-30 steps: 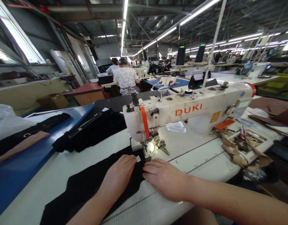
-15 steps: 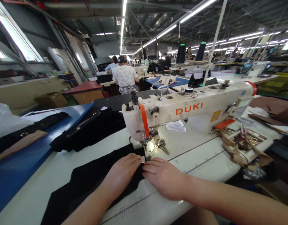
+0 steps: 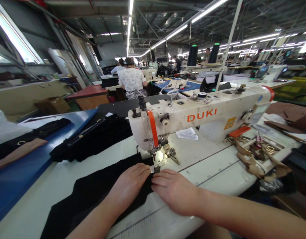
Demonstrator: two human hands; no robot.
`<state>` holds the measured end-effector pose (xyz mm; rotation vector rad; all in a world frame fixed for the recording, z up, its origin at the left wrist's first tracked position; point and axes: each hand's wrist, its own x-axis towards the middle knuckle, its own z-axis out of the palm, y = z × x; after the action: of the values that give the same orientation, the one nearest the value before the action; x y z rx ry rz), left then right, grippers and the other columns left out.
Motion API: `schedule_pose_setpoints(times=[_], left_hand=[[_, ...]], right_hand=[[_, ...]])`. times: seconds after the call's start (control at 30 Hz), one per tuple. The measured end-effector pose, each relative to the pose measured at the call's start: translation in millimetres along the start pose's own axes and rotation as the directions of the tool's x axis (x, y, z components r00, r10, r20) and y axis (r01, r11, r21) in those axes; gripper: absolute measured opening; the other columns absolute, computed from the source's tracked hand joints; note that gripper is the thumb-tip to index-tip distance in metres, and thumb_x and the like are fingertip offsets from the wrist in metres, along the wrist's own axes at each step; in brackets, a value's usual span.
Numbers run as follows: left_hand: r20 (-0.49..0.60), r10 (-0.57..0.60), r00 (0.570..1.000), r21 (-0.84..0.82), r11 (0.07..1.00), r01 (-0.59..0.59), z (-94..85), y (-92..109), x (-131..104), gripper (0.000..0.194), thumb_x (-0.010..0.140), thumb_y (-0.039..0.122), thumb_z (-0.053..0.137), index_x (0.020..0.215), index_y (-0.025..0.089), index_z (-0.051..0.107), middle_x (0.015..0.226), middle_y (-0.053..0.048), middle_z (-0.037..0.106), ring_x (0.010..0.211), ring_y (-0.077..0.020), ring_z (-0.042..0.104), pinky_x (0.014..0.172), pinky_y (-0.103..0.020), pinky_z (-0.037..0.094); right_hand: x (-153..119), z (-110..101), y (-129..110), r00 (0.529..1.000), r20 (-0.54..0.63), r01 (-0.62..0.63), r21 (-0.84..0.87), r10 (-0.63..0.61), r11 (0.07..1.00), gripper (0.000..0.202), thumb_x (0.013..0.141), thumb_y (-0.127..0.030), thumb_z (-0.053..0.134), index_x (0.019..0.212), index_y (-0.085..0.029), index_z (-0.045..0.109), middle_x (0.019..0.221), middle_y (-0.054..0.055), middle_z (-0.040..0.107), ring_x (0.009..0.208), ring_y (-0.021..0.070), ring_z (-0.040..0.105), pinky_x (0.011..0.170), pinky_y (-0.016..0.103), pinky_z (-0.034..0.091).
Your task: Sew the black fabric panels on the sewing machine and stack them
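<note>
L fingers [image 3: 142, 169] bent tog. on blk cloth [image 3: 98, 186] at wht tag [image 3: 152, 169], R fingers [image 3: 160, 179] bent nr cloth edge, can't tell grips.

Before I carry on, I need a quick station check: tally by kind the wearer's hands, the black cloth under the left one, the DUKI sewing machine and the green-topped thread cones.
Hands: 2 (left hand, right hand)
Black cloth: 1
DUKI sewing machine: 1
Thread cones: 2
Total: 6

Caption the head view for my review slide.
Left hand on black cloth, right hand at its edge, by a DUKI sewing machine.
</note>
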<state>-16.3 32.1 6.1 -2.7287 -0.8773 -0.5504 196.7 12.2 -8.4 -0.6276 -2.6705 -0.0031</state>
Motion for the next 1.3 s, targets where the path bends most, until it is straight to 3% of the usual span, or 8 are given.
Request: schedule_pose_setpoints(times=[0.53, 0.83, 1.3], left_hand=[[0.023, 0.0, 1.0, -0.035, 0.999, 0.001, -2.7, 3, -1, 0.029, 0.093, 0.008, 0.038, 0.105, 0.015, 0.063, 0.102, -0.007, 0.071, 0.096, -0.0198, 0.067, 0.089, -0.036, 0.056], [0.055, -0.175, 0.983, -0.132, 0.975, 0.18, -3.7, 10, -7, 0.033, 0.09, 0.012, 0.043, 0.113, 0.019, 0.066, 0.112, -0.007, 0.069, 0.105, -0.0192, 0.064, 0.091, -0.034, 0.055], [0.108, -0.26, 0.959, -0.063, 0.961, 0.268, -1.1, 17, -13, 0.035, 0.094, 0.026, 0.047, 0.126, 0.02, 0.061, 0.127, -0.007, 0.065, 0.117, -0.0213, 0.06, 0.1, -0.041, 0.049]], right_hand=[[-2, 0, 0, 0.999, -0.048, -0.011, 0.002, 0.011, 1.0, 0.018, 0.094, -0.017, 0.048, 0.098, -0.013, 0.066, 0.109, 0.01, 0.067, 0.101, 0.0206, 0.058, 0.094, 0.033, 0.043], [11, -17, 23, 0.985, -0.018, -0.174, 0.003, 0.174, 0.985, 0.018, 0.093, -0.016, 0.05, 0.094, -0.015, 0.068, 0.086, 0.006, 0.068, 0.084, 0.0199, 0.057, 0.083, 0.033, 0.045], [23, -7, 39, 0.995, 0.04, -0.082, -0.135, 0.088, 0.987, 0.016, 0.094, -0.017, 0.051, 0.086, -0.015, 0.066, 0.082, 0.005, 0.061, 0.085, 0.0207, 0.051, 0.08, 0.032, 0.042]])
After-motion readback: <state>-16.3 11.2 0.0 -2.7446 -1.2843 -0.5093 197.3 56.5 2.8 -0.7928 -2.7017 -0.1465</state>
